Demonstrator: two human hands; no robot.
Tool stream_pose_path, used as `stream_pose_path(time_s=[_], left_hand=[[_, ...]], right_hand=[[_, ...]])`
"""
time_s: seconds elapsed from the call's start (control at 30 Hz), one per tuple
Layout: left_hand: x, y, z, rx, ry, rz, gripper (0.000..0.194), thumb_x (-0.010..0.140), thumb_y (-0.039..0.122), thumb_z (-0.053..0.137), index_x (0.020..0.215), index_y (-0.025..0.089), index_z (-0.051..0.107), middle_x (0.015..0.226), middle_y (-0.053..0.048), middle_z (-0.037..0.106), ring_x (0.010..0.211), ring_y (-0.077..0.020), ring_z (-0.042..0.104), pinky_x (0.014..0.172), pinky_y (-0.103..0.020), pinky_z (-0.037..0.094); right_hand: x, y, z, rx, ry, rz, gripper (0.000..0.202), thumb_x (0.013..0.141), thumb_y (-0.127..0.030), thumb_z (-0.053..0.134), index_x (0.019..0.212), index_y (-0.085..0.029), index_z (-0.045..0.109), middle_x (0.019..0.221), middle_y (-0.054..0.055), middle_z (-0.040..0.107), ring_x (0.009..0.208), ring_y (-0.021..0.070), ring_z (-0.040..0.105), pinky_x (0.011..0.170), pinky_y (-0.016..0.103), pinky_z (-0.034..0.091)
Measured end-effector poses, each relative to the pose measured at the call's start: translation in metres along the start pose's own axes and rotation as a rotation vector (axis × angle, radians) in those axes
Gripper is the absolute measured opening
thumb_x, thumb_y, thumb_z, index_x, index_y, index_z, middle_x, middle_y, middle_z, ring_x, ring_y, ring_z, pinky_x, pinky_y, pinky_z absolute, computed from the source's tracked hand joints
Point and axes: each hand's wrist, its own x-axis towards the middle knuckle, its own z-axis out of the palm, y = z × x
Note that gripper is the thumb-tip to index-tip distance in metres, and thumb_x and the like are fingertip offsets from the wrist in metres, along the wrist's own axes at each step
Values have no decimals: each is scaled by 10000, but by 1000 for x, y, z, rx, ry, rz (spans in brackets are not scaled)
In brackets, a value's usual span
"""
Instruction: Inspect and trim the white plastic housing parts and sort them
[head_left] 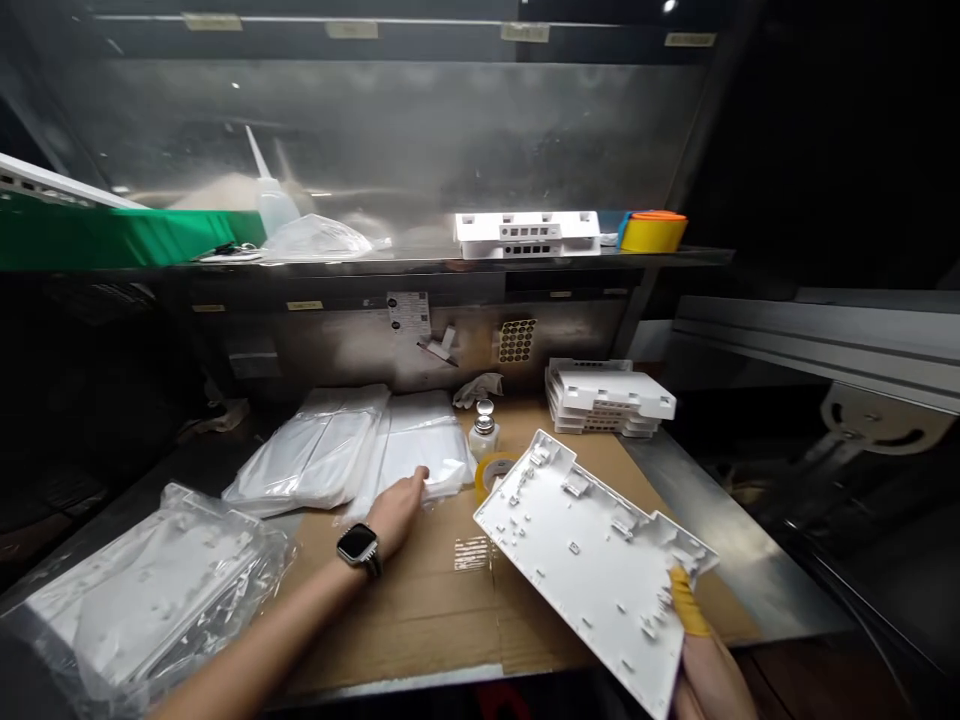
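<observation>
My left hand (401, 507), with a watch on its wrist, is at the front edge of a stack of clear plastic bags (421, 440). Its fingers are curled and partly hidden, and whether they grip a bag is unclear. In my right hand (694, 625), whose thumb has a yellow cover, is a white plastic housing panel (592, 560), held by its right end and tilted above the cardboard. Clips and ribs show on the panel's upper face. Another pile of clear bags (315, 450) lies left of the first. White panels wrapped in clear plastic (150, 590) rest at the front left.
Behind the panel are a yellow tape roll (495, 467) and a small bottle with a metal top (484, 430). Stacked white housings (611, 397) stand at the back right. A shelf (420, 262) above holds more housings, tape and a green bin (127, 238).
</observation>
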Motion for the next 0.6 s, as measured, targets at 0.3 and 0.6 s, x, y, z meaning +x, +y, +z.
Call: stream_pose_path(time_s=[0.3, 0.6], left_hand=[[39, -20, -39, -228, -94, -97, 436, 690, 218, 780, 846, 269, 377, 704, 45, 741, 786, -236, 706, 708, -296, 429], [51, -35, -21, -537, -202, -87, 180, 869, 261, 740, 879, 151, 598, 725, 42, 623, 621, -115, 613, 581, -253, 506]], right_hand=[[6, 5, -5, 85, 30, 41, 737, 681, -606, 780, 1287, -207, 651, 1125, 119, 779, 1045, 365, 733, 833, 459, 629], [0, 40, 75, -207, -14, -280, 720, 629, -768, 747, 974, -138, 708, 799, 97, 780, 785, 292, 739, 674, 337, 594]])
